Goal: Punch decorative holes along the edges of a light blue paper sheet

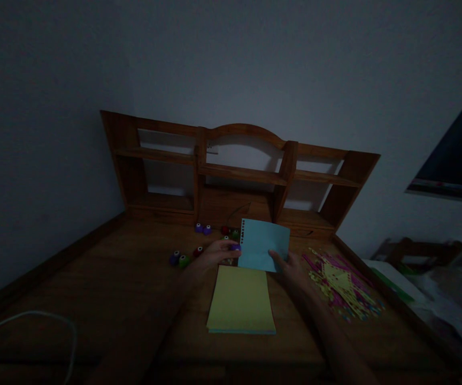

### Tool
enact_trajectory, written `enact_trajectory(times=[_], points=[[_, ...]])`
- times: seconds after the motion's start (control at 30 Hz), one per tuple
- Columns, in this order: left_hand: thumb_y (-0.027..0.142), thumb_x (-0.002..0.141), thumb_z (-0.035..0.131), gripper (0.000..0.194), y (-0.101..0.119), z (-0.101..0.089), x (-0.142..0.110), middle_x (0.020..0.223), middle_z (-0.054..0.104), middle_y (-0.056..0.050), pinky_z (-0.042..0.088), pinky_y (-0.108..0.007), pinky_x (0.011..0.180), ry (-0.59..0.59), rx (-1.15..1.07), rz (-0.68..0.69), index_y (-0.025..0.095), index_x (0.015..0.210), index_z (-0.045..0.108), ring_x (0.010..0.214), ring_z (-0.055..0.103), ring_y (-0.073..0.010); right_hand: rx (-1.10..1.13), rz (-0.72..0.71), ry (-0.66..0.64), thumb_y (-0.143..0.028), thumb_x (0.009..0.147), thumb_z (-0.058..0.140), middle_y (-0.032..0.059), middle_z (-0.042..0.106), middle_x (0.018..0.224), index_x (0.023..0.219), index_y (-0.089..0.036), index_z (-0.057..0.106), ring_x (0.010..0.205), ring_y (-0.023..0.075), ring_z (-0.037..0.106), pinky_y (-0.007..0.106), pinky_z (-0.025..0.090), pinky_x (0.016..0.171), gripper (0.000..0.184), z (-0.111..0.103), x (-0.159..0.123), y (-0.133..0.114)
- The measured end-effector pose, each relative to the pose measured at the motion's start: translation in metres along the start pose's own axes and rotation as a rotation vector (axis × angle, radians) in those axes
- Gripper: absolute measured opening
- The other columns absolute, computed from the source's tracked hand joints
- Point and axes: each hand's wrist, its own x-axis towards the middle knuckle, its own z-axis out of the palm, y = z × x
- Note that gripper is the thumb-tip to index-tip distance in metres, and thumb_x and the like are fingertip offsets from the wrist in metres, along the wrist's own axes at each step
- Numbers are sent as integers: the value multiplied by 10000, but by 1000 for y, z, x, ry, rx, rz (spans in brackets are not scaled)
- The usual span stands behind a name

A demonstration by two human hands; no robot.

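Note:
My right hand (pixel 291 266) grips a light blue sheet of paper (pixel 263 243) at its lower right, with the thumb on top. A row of holes runs down the sheet's left edge. At that edge my left hand (pixel 217 252) is closed on a small purple craft punch (pixel 236 247), which touches or nearly touches the paper. Below the hands lies a stack of yellow paper (pixel 241 302) with blue showing at its bottom edge. More small punches in purple (pixel 175 258), green (pixel 183 261) and red (pixel 198 251) stand left of my left hand.
A wooden shelf unit (pixel 244 174) stands along the back of the wooden desk (pixel 118 289). To the right lies a pile of pink and yellow strips (pixel 341 283). Other purple punches (pixel 202 229) sit near the shelf. A white cable (pixel 50 314) curves at the lower left.

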Motion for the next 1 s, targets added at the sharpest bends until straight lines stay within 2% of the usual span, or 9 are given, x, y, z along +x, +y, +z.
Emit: enact_trajectory(times=[0.1, 0.27, 0.5, 0.67, 0.87, 1.0], points=[[400, 655, 773, 496, 0, -1, 1, 1015, 668, -126, 474, -312, 683, 0, -14, -14, 146, 1060, 641, 818, 633, -215, -50, 14, -11, -609, 719, 618, 98, 676, 800, 879, -108, 661, 671, 236, 599, 300, 474, 549, 527, 0, 0, -1], [358, 612, 808, 473, 1, -1, 5, 1022, 673, -119, 483, -341, 754, -21, -57, -36, 144, 1004, 653, 879, 636, -232, -56, 1, -79, -589, 750, 604, 89, 684, 846, 898, -118, 660, 724, 244, 617, 306, 487, 608, 497, -1, 1, -1], [304, 577, 837, 456, -5, 0, 8, 993, 681, -110, 480, -352, 797, -10, -98, 12, 137, 960, 656, 872, 638, -216, -38, 2, -54, -580, 752, 615, 105, 687, 881, 933, -100, 647, 739, 241, 625, 309, 490, 633, 514, -3, 5, 7], [309, 591, 828, 483, -5, 0, 7, 1026, 671, -127, 487, -379, 790, -11, -110, -11, 141, 1003, 641, 880, 639, -233, -57, 17, -56, -570, 760, 613, 97, 686, 856, 935, -109, 645, 711, 229, 619, 298, 480, 600, 494, -3, 6, 7], [288, 539, 854, 490, -5, 0, 9, 977, 681, -105, 488, -349, 783, -14, -113, -24, 144, 959, 647, 857, 639, -216, -33, -2, -55, -577, 748, 614, 96, 687, 848, 913, -115, 659, 699, 227, 616, 301, 480, 598, 493, -4, 4, 3], [307, 558, 843, 488, -7, -1, 9, 971, 680, -98, 489, -344, 766, -33, -107, -25, 149, 974, 644, 854, 637, -218, -34, 1, -35, -582, 724, 634, 94, 681, 806, 894, -106, 661, 676, 223, 608, 296, 473, 569, 506, -4, 5, 5]])
